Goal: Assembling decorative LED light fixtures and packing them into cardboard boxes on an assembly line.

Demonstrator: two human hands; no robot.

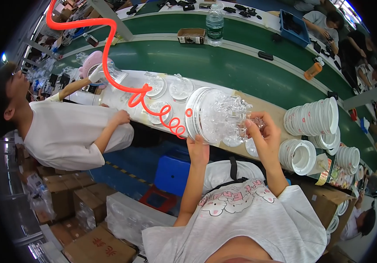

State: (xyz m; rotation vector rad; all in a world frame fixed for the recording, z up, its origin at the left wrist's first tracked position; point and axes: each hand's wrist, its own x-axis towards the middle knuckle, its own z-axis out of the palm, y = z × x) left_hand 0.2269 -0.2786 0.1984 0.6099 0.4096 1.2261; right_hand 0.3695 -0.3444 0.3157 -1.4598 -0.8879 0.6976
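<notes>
Apparently steadying white discs [197,105] with left grip [198,150] clasped on their near rim, pinching clear prongs [236,113] to their right with right grip [265,131] nearly closed, likely needing even support next

We find a red coiled hose [106,59] barring approach from upper left to centre. White ring stacks [308,117] block centre right. Between these and the central clear piece [223,116], bare tan bench [271,105] leaves a gap, partly filled by the right hand [265,142]; upper centre, the green belt [250,80] lies open.
</notes>
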